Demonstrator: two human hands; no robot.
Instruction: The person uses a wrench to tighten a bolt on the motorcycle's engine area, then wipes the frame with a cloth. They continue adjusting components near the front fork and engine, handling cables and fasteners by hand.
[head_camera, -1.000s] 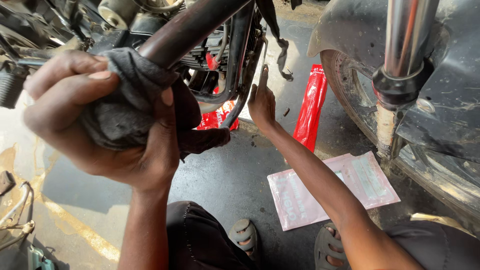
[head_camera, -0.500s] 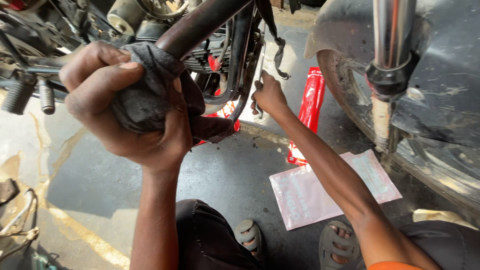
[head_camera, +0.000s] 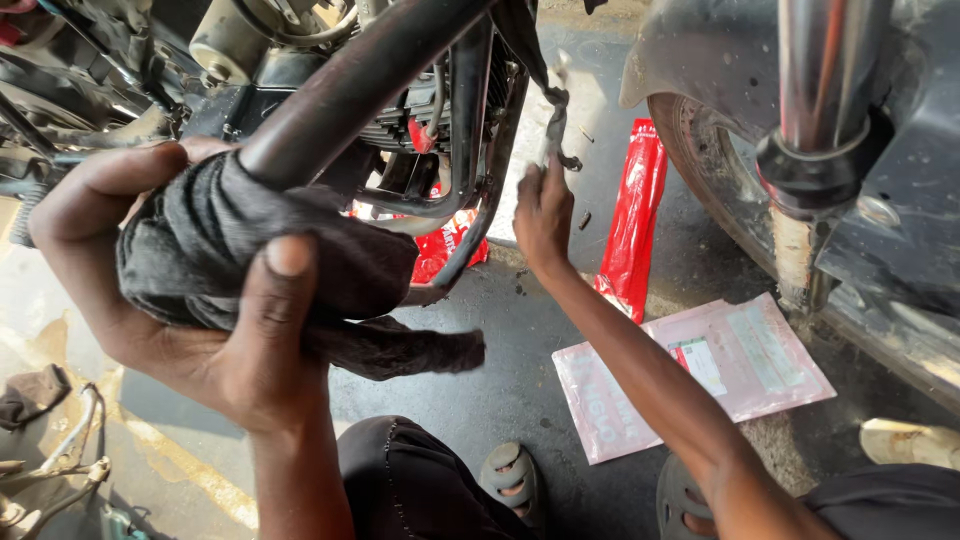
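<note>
My left hand (head_camera: 170, 290) grips a dark grey rag (head_camera: 250, 260) wrapped around a black metal tube (head_camera: 350, 90) of a motorcycle, close to the camera. The rag's loose end hangs to the right. My right hand (head_camera: 542, 215) reaches forward and its fingers hold the lower end of a twisted dark strap (head_camera: 556, 110) that hangs from the motorcycle beside the curved black frame bar (head_camera: 480, 215). The engine (head_camera: 420, 110) sits behind the frame bar.
The front wheel (head_camera: 720, 190) and chrome fork leg (head_camera: 820, 110) stand at the right. A red packet (head_camera: 630, 225) and a pink flat plastic pouch (head_camera: 700, 375) lie on the dark wet floor. My sandalled feet (head_camera: 510, 475) are at the bottom. Metal parts (head_camera: 60, 460) lie bottom left.
The view has shifted closer to the motorcycle. My left hand with the rag has slid lower along the tube. My right hand has moved up and closed on the hanging strap.
</note>
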